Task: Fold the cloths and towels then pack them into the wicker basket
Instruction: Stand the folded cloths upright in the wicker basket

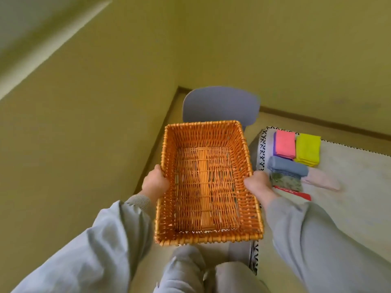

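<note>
An orange wicker basket (208,237) is held up in front of me, with nothing inside it. My left hand (155,182) grips its left rim and my right hand (257,185) grips its right rim, thumbs over the edge. To the right, on a table under a pale cloth, lie folded cloths: a pink one (285,143) on a purple one, a yellow one (307,149), a rolled blue one (287,167), a green patterned one (286,181), a pale pink one (322,179) and a red one (296,193).
The table's pale cloth (359,187) has a black-and-white patterned edge. A grey chair (221,105) stands behind the basket near the room's corner. Yellow-green walls close in on the left and back. My grey-trousered legs show below the basket.
</note>
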Action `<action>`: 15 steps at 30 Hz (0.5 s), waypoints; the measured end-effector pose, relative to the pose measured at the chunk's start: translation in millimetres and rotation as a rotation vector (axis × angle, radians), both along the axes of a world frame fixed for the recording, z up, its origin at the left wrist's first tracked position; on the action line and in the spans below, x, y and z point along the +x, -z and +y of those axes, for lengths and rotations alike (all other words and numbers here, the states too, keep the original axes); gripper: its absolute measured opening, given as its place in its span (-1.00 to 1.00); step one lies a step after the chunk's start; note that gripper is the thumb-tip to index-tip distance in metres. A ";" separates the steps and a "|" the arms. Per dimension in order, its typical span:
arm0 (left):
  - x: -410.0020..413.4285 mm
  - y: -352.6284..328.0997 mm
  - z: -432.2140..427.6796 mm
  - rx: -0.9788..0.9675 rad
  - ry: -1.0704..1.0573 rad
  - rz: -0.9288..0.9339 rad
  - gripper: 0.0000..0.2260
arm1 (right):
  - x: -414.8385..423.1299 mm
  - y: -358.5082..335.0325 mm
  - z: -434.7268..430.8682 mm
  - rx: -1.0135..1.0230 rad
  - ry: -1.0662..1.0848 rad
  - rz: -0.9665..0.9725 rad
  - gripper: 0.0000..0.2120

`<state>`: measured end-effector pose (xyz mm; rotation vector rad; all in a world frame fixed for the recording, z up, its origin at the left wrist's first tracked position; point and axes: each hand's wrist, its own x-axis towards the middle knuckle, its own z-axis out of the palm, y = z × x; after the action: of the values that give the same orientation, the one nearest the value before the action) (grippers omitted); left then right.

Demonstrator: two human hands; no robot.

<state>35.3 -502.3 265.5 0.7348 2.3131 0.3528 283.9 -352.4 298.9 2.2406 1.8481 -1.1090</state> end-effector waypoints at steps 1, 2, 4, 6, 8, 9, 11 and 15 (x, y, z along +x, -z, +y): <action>-1.0 3.2 14.1 -0.007 0.014 -0.007 -0.81 | -0.1 2.9 10.9 -0.006 0.010 -0.016 -0.86; -2.2 7.9 28.6 -0.010 0.022 -0.014 -0.81 | 0.1 7.7 22.5 -0.012 0.026 -0.025 -0.86; -2.3 17.8 52.4 -0.026 0.045 -0.020 -0.83 | 0.6 17.8 42.4 -0.034 0.048 -0.038 -0.86; -4.0 29.3 73.8 -0.041 0.054 -0.020 -0.85 | -1.9 29.4 61.2 -0.049 0.060 -0.047 -0.86; -4.8 42.9 91.9 -0.055 0.054 -0.017 -0.85 | -3.5 47.1 80.0 -0.051 0.062 -0.058 -0.86; -3.7 49.6 98.8 -0.067 0.049 -0.019 -0.84 | -3.4 56.4 87.3 -0.063 0.063 -0.059 -0.85; -0.7 64.5 111.8 -0.092 0.029 -0.021 -0.82 | -2.0 75.8 101.4 -0.091 0.063 -0.047 -0.86; 8.0 87.8 136.8 -0.149 0.002 0.001 -0.82 | 2.0 105.3 128.1 -0.122 0.041 -0.025 -0.89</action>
<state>43.3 -365.5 177.7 0.6633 2.3104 0.1764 285.9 -224.4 193.6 2.2239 1.6834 -1.1601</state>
